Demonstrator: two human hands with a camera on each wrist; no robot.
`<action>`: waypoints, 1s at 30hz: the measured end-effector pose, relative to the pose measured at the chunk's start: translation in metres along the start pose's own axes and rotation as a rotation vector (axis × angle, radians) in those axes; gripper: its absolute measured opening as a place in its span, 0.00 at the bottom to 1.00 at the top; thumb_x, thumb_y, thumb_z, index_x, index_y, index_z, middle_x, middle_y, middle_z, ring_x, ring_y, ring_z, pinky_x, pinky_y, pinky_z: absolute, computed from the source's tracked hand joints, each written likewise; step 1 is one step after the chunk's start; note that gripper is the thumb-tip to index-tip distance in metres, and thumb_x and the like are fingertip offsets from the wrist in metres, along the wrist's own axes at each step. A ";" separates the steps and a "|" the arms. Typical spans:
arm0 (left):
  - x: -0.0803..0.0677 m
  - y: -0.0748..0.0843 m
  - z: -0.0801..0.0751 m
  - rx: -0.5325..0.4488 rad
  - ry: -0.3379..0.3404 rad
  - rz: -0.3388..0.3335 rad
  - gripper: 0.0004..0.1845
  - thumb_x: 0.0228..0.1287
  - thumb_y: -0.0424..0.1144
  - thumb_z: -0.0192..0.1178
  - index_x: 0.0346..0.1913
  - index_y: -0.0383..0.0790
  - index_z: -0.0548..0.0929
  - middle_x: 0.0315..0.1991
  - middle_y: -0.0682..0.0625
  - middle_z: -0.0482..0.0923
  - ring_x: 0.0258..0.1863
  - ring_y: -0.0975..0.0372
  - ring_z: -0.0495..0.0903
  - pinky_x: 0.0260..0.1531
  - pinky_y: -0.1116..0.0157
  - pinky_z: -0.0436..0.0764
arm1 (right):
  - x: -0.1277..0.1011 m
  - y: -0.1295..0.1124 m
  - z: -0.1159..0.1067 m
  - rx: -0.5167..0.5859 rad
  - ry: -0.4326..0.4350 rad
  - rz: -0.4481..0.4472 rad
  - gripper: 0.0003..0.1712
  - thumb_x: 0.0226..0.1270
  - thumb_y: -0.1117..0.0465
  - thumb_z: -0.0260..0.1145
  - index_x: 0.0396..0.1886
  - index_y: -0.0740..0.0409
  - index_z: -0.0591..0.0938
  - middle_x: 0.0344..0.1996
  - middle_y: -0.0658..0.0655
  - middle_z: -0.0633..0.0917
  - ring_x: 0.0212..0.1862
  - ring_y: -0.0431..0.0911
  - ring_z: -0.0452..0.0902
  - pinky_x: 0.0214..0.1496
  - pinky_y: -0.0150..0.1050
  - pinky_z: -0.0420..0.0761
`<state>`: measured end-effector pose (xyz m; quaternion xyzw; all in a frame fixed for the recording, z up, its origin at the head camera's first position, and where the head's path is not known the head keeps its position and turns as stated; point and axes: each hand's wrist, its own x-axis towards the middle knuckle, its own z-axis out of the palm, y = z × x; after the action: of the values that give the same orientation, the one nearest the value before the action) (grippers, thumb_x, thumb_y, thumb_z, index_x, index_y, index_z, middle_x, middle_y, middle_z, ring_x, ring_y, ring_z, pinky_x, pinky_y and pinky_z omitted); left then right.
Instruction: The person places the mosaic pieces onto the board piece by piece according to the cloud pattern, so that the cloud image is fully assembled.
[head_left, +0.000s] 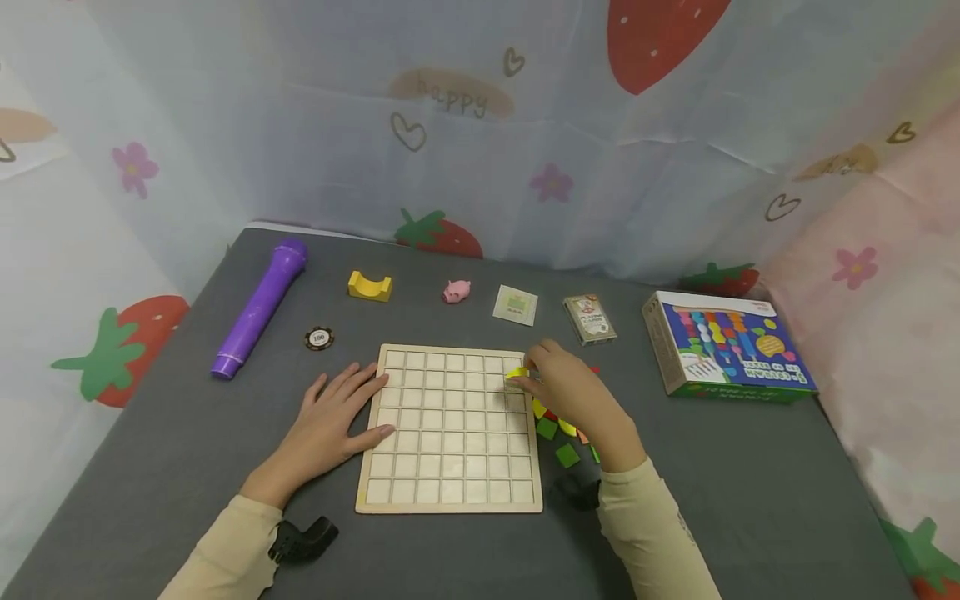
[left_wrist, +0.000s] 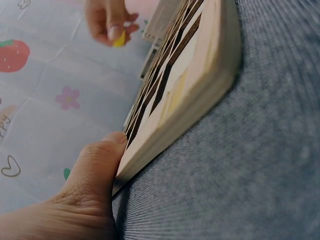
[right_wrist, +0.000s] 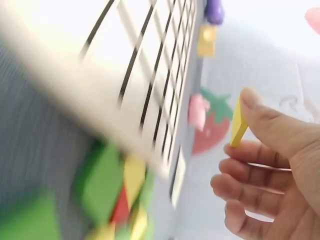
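Left hand (head_left: 335, 421) flat and relaxed, pressed against left edge of wooden grid board (head_left: 452, 427). Right hand (head_left: 567, 389) pinching yellow tile (head_left: 516, 372) above board's upper right corner. Loose coloured tiles (head_left: 558, 442) just beside right edge; bare grey table (head_left: 750, 467) beyond.

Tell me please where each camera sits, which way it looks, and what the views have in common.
Head: worn on the head, looks forward and down at the grid board on the grey table; both hands and sleeves show.
Left wrist: sits low at table level, looks along the board's edge; the left hand rests against it.
Right wrist: looks across the board, blurred; the right hand pinches a yellow tile.
Shared: board, yellow tile and right hand appear in all three.
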<state>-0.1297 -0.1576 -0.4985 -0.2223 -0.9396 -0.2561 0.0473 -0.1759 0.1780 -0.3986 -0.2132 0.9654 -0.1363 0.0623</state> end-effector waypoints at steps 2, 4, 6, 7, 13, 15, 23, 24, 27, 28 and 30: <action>0.001 0.000 0.001 -0.006 -0.005 0.003 0.39 0.62 0.59 0.59 0.72 0.46 0.63 0.73 0.44 0.58 0.73 0.47 0.52 0.67 0.38 0.45 | 0.009 -0.010 0.005 0.017 -0.017 -0.031 0.17 0.65 0.51 0.66 0.45 0.60 0.80 0.41 0.55 0.79 0.37 0.43 0.76 0.40 0.37 0.80; 0.001 0.000 0.001 -0.009 -0.006 0.004 0.39 0.62 0.59 0.60 0.72 0.46 0.63 0.73 0.44 0.58 0.73 0.47 0.52 0.67 0.38 0.45 | 0.018 -0.018 0.012 0.023 -0.032 -0.062 0.17 0.66 0.51 0.65 0.44 0.60 0.79 0.40 0.54 0.79 0.37 0.43 0.76 0.39 0.37 0.79; 0.002 0.000 0.000 -0.012 -0.003 0.005 0.39 0.62 0.59 0.60 0.72 0.46 0.63 0.73 0.44 0.58 0.73 0.47 0.52 0.67 0.38 0.44 | 0.027 -0.027 0.020 0.015 -0.042 -0.089 0.17 0.66 0.50 0.65 0.44 0.59 0.80 0.39 0.54 0.79 0.37 0.43 0.76 0.39 0.37 0.79; 0.002 0.001 0.000 -0.010 -0.001 0.005 0.39 0.62 0.59 0.60 0.72 0.46 0.64 0.73 0.44 0.58 0.73 0.47 0.52 0.67 0.38 0.45 | 0.032 -0.030 0.023 0.012 -0.048 -0.101 0.17 0.66 0.50 0.65 0.43 0.59 0.80 0.38 0.53 0.79 0.36 0.43 0.76 0.39 0.37 0.79; 0.001 0.000 -0.001 0.005 0.005 -0.002 0.39 0.61 0.59 0.60 0.72 0.46 0.64 0.72 0.44 0.59 0.73 0.47 0.53 0.67 0.38 0.45 | 0.057 -0.051 0.039 -0.007 -0.086 -0.130 0.18 0.64 0.47 0.66 0.40 0.57 0.80 0.32 0.50 0.80 0.33 0.41 0.74 0.36 0.36 0.77; 0.001 0.000 -0.001 0.006 0.006 -0.006 0.39 0.61 0.59 0.60 0.72 0.46 0.64 0.72 0.44 0.59 0.73 0.47 0.53 0.67 0.38 0.45 | 0.062 -0.056 0.043 -0.029 -0.098 -0.130 0.18 0.64 0.46 0.65 0.41 0.56 0.80 0.32 0.50 0.79 0.32 0.41 0.73 0.36 0.36 0.77; 0.001 0.001 0.000 -0.001 0.005 -0.013 0.39 0.61 0.59 0.60 0.72 0.47 0.64 0.73 0.44 0.58 0.73 0.48 0.53 0.67 0.38 0.45 | 0.068 -0.064 0.049 -0.059 -0.116 -0.094 0.19 0.63 0.45 0.66 0.42 0.54 0.80 0.33 0.49 0.80 0.33 0.41 0.74 0.38 0.36 0.78; 0.001 0.001 0.001 0.001 0.004 -0.014 0.39 0.61 0.59 0.60 0.72 0.47 0.64 0.73 0.44 0.58 0.73 0.48 0.53 0.67 0.38 0.45 | 0.068 -0.064 0.049 -0.052 -0.120 -0.092 0.19 0.63 0.45 0.66 0.43 0.54 0.80 0.34 0.49 0.80 0.34 0.41 0.75 0.39 0.36 0.78; 0.001 0.000 0.001 0.006 0.004 -0.014 0.39 0.61 0.59 0.60 0.72 0.46 0.64 0.73 0.44 0.58 0.73 0.48 0.53 0.66 0.38 0.45 | 0.067 -0.063 0.048 -0.025 -0.131 -0.099 0.18 0.64 0.48 0.66 0.46 0.53 0.80 0.38 0.50 0.80 0.37 0.41 0.76 0.43 0.37 0.79; 0.001 0.000 0.001 0.007 0.004 -0.014 0.39 0.61 0.59 0.60 0.72 0.46 0.64 0.73 0.44 0.58 0.73 0.48 0.53 0.66 0.38 0.45 | 0.067 -0.063 0.048 -0.016 -0.133 -0.105 0.17 0.65 0.49 0.66 0.48 0.53 0.80 0.40 0.50 0.80 0.38 0.41 0.76 0.44 0.37 0.79; 0.001 -0.001 0.001 0.010 0.005 -0.012 0.39 0.61 0.59 0.60 0.72 0.46 0.64 0.73 0.44 0.58 0.73 0.48 0.53 0.66 0.37 0.46 | 0.066 -0.062 0.048 -0.004 -0.131 -0.124 0.15 0.66 0.51 0.65 0.50 0.51 0.81 0.42 0.50 0.80 0.39 0.40 0.76 0.45 0.37 0.79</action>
<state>-0.1306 -0.1574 -0.4998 -0.2155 -0.9421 -0.2523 0.0493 -0.2025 0.0839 -0.4302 -0.2812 0.9445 -0.1236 0.1165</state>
